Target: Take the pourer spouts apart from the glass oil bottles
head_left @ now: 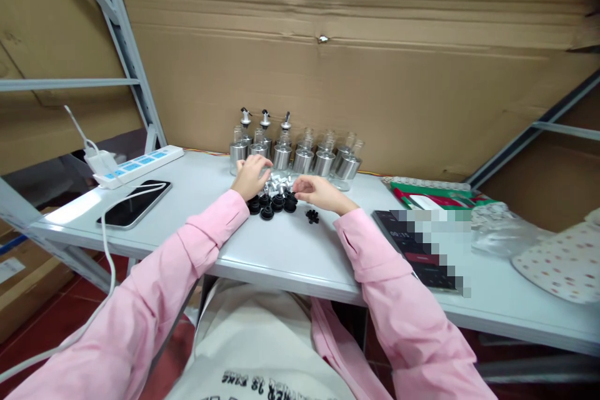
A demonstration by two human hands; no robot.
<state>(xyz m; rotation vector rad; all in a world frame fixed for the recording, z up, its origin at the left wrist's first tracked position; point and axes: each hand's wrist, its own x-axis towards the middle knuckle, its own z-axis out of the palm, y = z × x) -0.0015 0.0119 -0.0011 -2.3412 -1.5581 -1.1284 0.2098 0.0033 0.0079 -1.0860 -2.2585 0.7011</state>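
Note:
My left hand (253, 176) hovers above the near side of the bottle row, its fingers bent and apart, with nothing visible in them. Beneath and beside it lie small silver spout pieces (280, 184). My right hand (323, 192) is closed, thumb and forefinger pinching at a black plastic stopper (291, 202) at the right end of a cluster. Several more black stoppers (267, 212) stand in front of the left hand. A small heap of black toothed parts (312, 217) sits below my right wrist. Behind are glass bottles with metal sleeves (304, 160); three pourer tops (265, 117) show at the back left.
A white power strip (140, 165) and a phone with a cable (135, 205) lie to the left. On the right are a phone showing a timer (403, 244), green and red packaging (431, 194), clear plastic (497, 228) and a dotted cloth (562, 259). Cardboard (375, 87) walls the back.

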